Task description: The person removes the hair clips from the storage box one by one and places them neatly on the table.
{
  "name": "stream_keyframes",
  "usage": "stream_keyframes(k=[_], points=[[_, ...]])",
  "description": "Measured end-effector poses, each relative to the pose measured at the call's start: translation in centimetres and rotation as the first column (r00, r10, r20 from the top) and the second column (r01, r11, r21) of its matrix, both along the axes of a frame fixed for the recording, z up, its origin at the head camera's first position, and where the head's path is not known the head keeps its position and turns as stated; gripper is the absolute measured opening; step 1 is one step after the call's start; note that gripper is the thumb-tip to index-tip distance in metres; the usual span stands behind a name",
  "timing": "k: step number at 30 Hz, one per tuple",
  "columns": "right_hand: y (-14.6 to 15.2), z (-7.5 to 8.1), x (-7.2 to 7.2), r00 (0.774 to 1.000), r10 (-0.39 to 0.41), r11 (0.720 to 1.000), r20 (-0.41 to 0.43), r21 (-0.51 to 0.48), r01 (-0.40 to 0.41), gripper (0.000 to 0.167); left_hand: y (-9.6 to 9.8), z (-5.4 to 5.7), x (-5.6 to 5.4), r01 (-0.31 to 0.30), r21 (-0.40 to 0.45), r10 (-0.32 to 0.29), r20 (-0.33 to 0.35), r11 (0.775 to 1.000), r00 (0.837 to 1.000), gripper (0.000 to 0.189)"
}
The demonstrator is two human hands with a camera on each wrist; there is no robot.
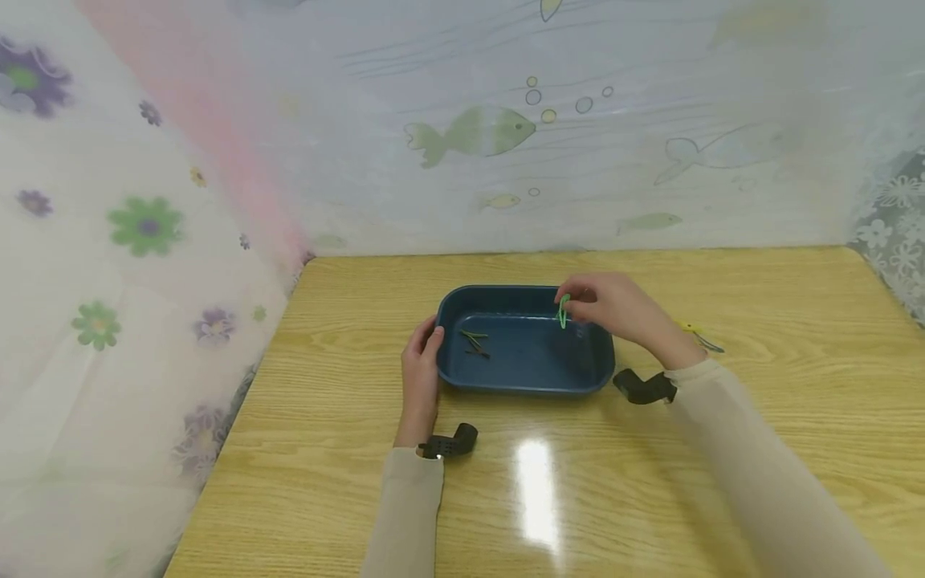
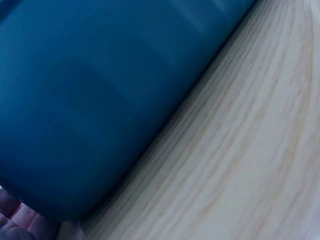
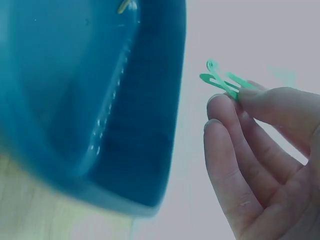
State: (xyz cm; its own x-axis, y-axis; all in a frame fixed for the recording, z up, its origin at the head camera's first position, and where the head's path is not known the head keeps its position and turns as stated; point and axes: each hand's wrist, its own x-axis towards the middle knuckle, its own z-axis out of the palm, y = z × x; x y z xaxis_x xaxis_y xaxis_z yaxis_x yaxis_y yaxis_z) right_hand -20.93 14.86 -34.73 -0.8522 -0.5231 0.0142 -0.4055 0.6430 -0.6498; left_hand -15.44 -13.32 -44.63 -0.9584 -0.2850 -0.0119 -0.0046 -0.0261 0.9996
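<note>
A dark blue rectangular basin (image 1: 535,357) stands on the table. My left hand (image 1: 419,365) grips its left end, the thumb over the rim; in the left wrist view only part of that hand (image 2: 25,222) shows below the basin's outer wall (image 2: 100,100). Above the basin's right rear part, my right hand (image 1: 614,307) pinches bright green hair clips (image 1: 563,311) between thumb and fingers. The right wrist view shows these clips (image 3: 222,82) overlapping, so their number is unclear. Several thin dark and yellowish clips (image 1: 474,341) lie inside the basin, toward its left end.
On the wood-grain table (image 1: 325,401), beyond my right wrist, lies a yellow and dark clip (image 1: 704,337), partly hidden. A curtain with fish drawings (image 1: 491,132) hangs behind the table, and a flowered sheet (image 1: 144,225) hangs at the left.
</note>
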Motion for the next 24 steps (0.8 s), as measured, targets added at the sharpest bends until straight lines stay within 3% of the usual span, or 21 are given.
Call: stream_keyframes(k=[12, 18, 24], points=[[3.5, -0.5, 2.0, 0.989, -0.142, 0.988, 0.036, -0.063, 0.144, 0.027, 0.0, 0.1, 0.0, -0.010, 0.004, 0.010, 0.007, 1.000, 1.000, 0.034], [5.0, -1.0, 3.1, 0.966, -0.252, 0.964, 0.048, -0.072, 0.255, 0.029, 0.0, 0.3, 0.1, -0.003, -0.007, 0.003, 0.009, 1.000, 1.000, 0.033], [6.8, -1.9, 4.2, 0.937, -0.323, 0.933, 0.133, -0.119, 0.339, 0.034, 0.1, 1.1, 0.4, 0.021, 0.014, -0.021, 0.029, 1.000, 0.999, 0.033]])
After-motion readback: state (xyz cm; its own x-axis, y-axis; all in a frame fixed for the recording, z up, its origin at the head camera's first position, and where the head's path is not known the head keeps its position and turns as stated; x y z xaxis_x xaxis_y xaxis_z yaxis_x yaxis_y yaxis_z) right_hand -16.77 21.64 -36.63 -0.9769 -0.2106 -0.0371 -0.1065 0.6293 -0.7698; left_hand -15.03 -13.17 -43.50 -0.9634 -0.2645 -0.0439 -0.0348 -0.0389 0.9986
